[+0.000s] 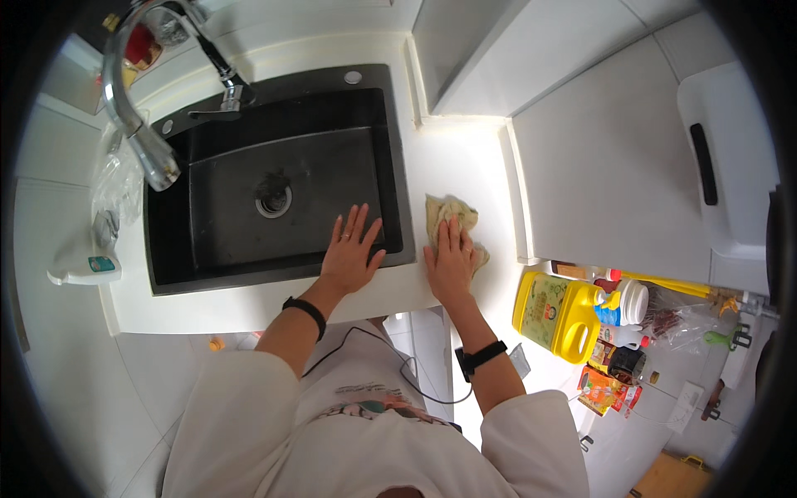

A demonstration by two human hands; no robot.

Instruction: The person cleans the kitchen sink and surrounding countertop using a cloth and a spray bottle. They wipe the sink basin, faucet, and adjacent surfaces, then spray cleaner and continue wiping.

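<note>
My left hand (pixel 353 254) is spread over the front right edge of a black sink (pixel 280 187), fingers apart and holding nothing. Whether its palm touches the rim cannot be told. On the white countertop (pixel 464 162) right of the sink, my right hand (pixel 451 261) presses down on a crumpled beige-yellow cloth (pixel 453 205). Its fingers cover the cloth's middle, while the far part and a right-hand bit stick out. In the sink floor is a round drain (pixel 274 202) with a dark strainer. A chrome pull-down faucet (pixel 127 118) arches over the sink's left side.
A white bottle (pixel 87 271) and clear plastic bags (pixel 118 180) stand left of the sink. On the right counter are a yellow jug (pixel 554 317), a white-lidded tub (pixel 630 302), a dark-liquid bottle (pixel 626 364) and orange packets (pixel 601 389). A wall corner (pixel 429 118) juts in behind the cloth.
</note>
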